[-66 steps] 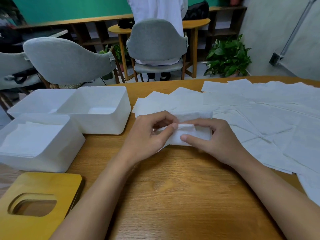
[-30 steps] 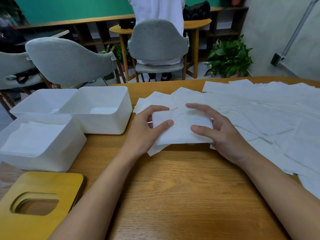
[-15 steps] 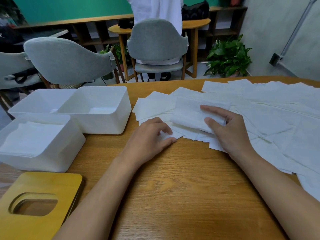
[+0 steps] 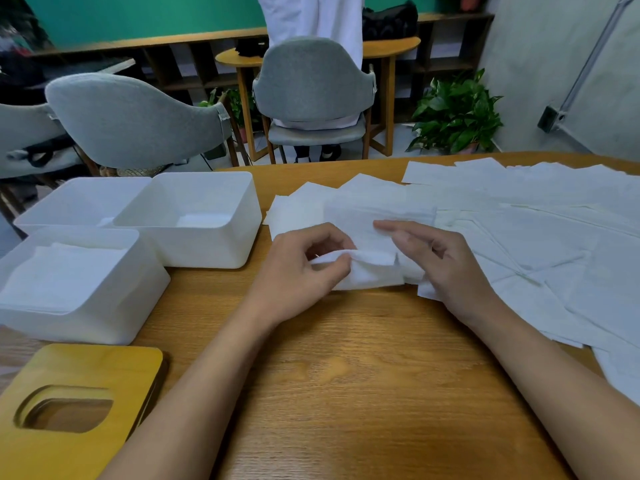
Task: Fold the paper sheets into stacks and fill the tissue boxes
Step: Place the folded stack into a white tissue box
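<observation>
A white paper sheet [image 4: 374, 233] lies at the middle of the wooden table [image 4: 346, 393], its near edge lifted into a fold. My left hand [image 4: 301, 271] pinches that folded edge between thumb and fingers. My right hand [image 4: 440, 261] rests on the same sheet, fingers stretched across its top and thumb at the fold. Many loose sheets [image 4: 540, 216] spread over the right of the table. Three white tissue boxes stand at left: the nearest [image 4: 114, 306] holds a stack of folded sheets, the middle one [image 4: 214, 251] and the far one [image 4: 69, 199] look nearly empty.
A yellow wooden lid [image 4: 79, 403] with an oval slot lies at the near left corner. Grey chairs [image 4: 138, 116] stand beyond the far edge, with a potted plant [image 4: 457, 116] behind. A person in white stands by a small round table at the back.
My right hand drew a sheet from the pile toward me. My left hand came off the table and took hold of its near edge, which is now curled into a fold.
</observation>
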`<state>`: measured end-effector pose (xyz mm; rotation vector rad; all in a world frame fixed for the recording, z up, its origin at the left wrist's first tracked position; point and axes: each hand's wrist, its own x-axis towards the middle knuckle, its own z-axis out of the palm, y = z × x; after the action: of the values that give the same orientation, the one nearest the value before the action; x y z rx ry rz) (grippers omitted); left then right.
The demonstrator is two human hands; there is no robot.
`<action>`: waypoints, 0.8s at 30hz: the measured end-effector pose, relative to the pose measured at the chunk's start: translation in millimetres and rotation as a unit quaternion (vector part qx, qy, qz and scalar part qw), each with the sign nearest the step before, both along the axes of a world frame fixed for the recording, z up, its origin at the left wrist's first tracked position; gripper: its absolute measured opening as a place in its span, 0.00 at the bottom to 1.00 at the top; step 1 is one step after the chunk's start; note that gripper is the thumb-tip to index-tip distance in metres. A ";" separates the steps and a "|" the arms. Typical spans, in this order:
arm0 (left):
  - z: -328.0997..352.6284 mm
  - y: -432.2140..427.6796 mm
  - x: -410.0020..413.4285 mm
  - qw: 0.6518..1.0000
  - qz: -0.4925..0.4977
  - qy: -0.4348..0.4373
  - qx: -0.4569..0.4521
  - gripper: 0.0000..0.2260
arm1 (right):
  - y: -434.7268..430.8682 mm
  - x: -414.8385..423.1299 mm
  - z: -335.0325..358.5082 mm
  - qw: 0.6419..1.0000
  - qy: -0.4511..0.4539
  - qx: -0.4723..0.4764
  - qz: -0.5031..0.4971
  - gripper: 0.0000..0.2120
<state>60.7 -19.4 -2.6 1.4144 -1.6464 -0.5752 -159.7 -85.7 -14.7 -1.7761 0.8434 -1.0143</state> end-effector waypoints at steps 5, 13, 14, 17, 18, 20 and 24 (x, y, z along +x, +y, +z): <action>3.2 -2.0 0.4 0.998 0.016 0.061 0.005 0.06 | 6.5 5.6 -2.2 1.000 0.019 -0.003 -0.001 0.10; 3.5 -5.3 8.3 0.994 0.050 0.100 -0.018 0.14 | 4.4 4.7 1.6 0.998 -0.033 0.060 -0.010 0.11; 3.3 -5.4 7.7 0.993 0.047 0.103 -0.016 0.15 | 6.5 6.0 2.1 0.998 -0.021 0.054 0.007 0.14; 1.0 -5.5 6.2 0.995 0.044 0.084 -0.020 0.15 | 8.8 8.6 1.3 0.999 0.019 0.024 0.015 0.22; 0.4 -5.3 5.8 0.995 0.046 0.082 -0.021 0.15 | 9.6 9.1 2.2 0.999 0.025 0.017 0.016 0.24; -0.5 -5.8 5.1 0.995 0.052 0.083 -0.019 0.15 | 8.3 8.7 1.4 0.999 0.036 0.010 0.015 0.27; -4.6 -7.6 3.3 0.994 0.078 0.072 -0.017 0.15 | 7.2 8.7 1.1 0.999 0.030 0.009 0.019 0.32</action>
<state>64.0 -27.0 -7.2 1.4287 -1.4119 -0.5426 -151.0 -78.6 -13.5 -1.8077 0.8511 -0.9299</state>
